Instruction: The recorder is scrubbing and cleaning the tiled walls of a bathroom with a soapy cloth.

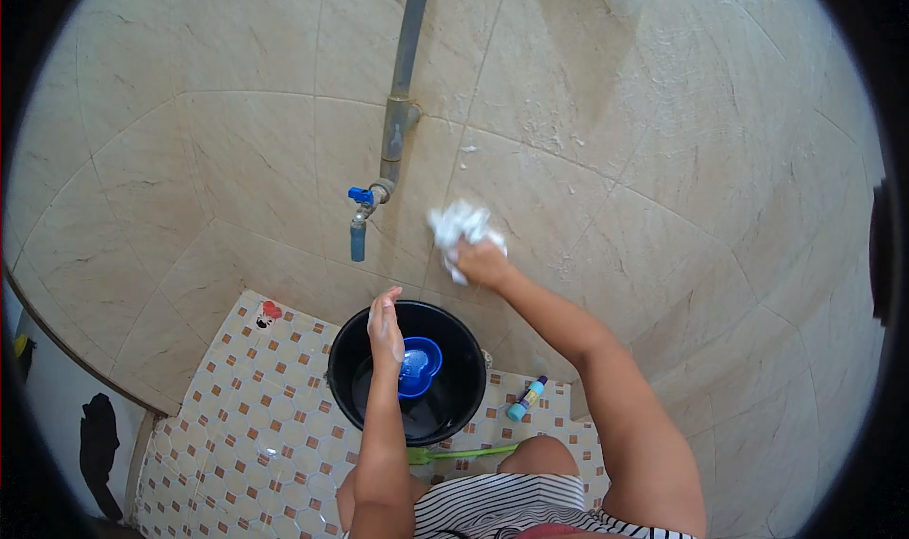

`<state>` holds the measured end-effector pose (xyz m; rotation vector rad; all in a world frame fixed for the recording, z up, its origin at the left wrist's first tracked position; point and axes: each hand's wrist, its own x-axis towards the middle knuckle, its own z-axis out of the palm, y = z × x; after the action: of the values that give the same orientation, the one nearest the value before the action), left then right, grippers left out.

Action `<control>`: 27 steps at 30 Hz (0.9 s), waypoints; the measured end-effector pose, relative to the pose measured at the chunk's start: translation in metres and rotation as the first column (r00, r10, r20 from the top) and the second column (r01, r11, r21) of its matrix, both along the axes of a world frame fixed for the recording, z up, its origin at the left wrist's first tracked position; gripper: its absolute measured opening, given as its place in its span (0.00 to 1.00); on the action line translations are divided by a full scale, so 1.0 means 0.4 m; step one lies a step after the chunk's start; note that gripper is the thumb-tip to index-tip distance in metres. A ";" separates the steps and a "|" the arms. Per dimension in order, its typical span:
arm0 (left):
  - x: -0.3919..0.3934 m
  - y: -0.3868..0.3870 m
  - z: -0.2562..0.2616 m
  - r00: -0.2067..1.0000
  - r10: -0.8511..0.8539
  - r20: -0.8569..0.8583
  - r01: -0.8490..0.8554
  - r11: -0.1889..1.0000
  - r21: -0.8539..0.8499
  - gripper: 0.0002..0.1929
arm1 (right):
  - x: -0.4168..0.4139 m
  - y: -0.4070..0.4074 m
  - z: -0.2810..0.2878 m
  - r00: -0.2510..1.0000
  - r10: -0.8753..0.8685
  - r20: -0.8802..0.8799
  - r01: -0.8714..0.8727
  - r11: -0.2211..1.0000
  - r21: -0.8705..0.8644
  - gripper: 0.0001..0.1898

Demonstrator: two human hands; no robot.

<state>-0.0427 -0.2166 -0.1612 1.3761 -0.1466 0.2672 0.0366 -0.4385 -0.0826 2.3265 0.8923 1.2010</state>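
My right hand (484, 260) grips a crumpled white wad (460, 225) against or just off the beige tiled wall (369, 141). Motion blurs the wad, so I cannot tell whether it is cloth or plastic. White suds cling to my left hand (385, 329), which is raised over the rim of a black bucket (461, 411) with its fingers stretched out and nothing in them. Inside the bucket sits a blue plastic dipper (419, 368), partly hidden by my left wrist. Patches of foam (561, 141) streak the wall above and right of my right hand.
A grey pipe (406, 49) runs down the wall to a tap with a blue handle (361, 196). On the patterned tile floor (263, 397) lie a turquoise bottle with a purple cap (527, 400) and a green-handled brush (476, 452). A red-and-white item (269, 314) lies by the corner.
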 end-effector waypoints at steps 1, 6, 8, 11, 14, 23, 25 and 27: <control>0.008 0.007 -0.019 0.993 0.105 0.055 -0.109 0.990 0.086 0.19 | -0.008 -0.027 -0.051 0.971 -0.042 -0.237 -0.030 0.956 -0.293 0.20; 0.036 0.069 -0.084 0.966 0.243 0.088 -0.258 0.905 0.339 0.16 | 0.030 -0.007 0.071 0.984 -0.170 -0.044 0.168 0.985 -0.042 0.23; 0.049 0.071 -0.096 0.967 0.246 0.061 -0.248 0.872 0.421 0.14 | 0.055 -0.003 0.269 0.942 -0.100 0.321 0.030 0.976 0.217 0.26; 0.063 0.100 -0.163 0.904 0.403 0.142 -0.366 0.560 0.743 0.16 | 0.008 0.075 0.452 0.831 -0.390 0.397 0.172 0.858 0.484 0.27; 0.098 0.116 -0.239 0.868 0.447 -0.214 -0.060 0.523 0.851 0.25 | 0.042 0.065 0.390 0.849 -0.318 0.422 0.086 0.872 0.482 0.24; 0.115 0.093 -0.282 0.947 0.249 -0.205 0.098 0.385 0.918 0.38 | -0.069 -0.139 -0.238 0.901 -0.032 -0.433 -0.054 0.981 -0.185 0.18; 0.110 0.104 -0.298 0.956 0.242 -0.168 0.077 0.345 0.935 0.41 | -0.066 -0.109 -0.188 0.918 -0.067 -0.391 -0.009 0.982 -0.189 0.23; 0.101 0.143 -0.297 0.943 0.270 -0.194 0.100 0.326 0.940 0.43 | -0.067 -0.039 -0.039 0.970 -0.131 -0.204 0.122 0.991 -0.059 0.27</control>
<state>-0.0023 -0.1593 -0.2801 2.6412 0.0836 -0.0040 0.0097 -0.4540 -0.0984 2.4624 0.8142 0.8895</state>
